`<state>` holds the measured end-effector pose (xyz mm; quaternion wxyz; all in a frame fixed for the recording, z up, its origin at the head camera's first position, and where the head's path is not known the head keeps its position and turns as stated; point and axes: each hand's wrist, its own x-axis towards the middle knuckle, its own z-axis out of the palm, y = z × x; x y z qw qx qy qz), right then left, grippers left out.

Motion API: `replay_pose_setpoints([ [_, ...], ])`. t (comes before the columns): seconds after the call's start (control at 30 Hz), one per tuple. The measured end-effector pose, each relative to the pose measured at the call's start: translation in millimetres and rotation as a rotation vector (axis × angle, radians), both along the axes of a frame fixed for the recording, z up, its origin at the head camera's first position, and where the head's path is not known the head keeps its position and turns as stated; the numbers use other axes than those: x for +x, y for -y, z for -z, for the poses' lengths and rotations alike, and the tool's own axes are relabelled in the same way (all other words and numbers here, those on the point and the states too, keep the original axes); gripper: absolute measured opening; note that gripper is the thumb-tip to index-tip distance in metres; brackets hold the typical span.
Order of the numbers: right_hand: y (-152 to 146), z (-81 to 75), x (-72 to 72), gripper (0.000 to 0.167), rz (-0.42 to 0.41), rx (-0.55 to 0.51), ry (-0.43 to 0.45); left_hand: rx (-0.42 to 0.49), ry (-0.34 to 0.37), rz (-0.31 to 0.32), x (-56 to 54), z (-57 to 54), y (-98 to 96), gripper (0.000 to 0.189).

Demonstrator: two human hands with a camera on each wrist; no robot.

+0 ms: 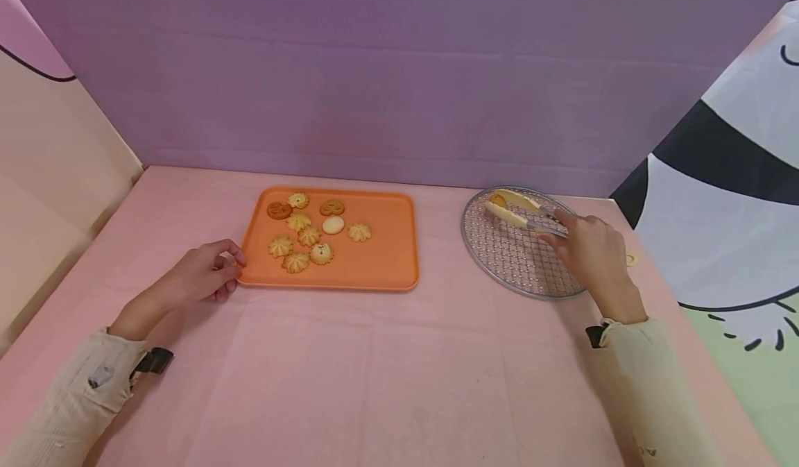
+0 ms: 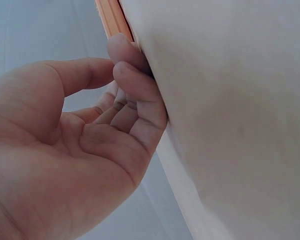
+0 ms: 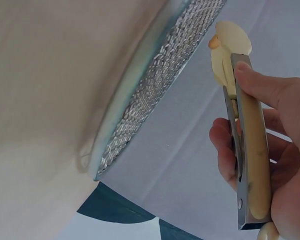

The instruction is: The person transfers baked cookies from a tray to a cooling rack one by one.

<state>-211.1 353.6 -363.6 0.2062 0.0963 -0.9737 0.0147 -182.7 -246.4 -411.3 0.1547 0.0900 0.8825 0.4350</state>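
My right hand (image 1: 593,248) grips a pair of tongs (image 3: 255,150) with cream tips and metal arms. Between the tips sits a small brown cookie (image 1: 498,200), mostly covered by them in the right wrist view. The tongs are above a round wire mesh rack (image 1: 499,248), apart from it in the right wrist view. On the left, an orange tray (image 1: 381,259) lies flat on the table. My left hand (image 1: 202,270) touches the tray's left edge near its front corner, fingers loosely bent. Several cookies (image 1: 299,222) of different shapes lie on the tray's left half.
A pink cloth covers the table (image 1: 374,370). Behind it rises a purple backdrop (image 1: 374,71). A pale panel (image 1: 62,162) stands at the left, and a printed cartoon panel (image 1: 718,210) at the right. The rack stands right of the tray, with a gap of cloth between them.
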Motion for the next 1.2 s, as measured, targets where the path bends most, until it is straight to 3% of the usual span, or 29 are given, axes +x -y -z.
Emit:
replay_pose_setpoints([
  [0.37, -5.9, 8.4, -4.2, 0.053, 0.040, -0.107, 0.089, -0.013, 0.004, -0.011, 2.2, -3.8, -0.8, 0.016],
  [0.73, -10.8, 9.5, -5.5, 0.055, 0.074, -0.137, 0.163, 0.001, 0.011, -0.010, 3.4, -4.5, -1.2, 0.017],
  [1.2, -11.1, 12.3, -7.1, 0.056, 0.096, -0.134, 0.154, -0.013, 0.003, -0.003, 3.1, -4.9, -1.3, 0.016],
])
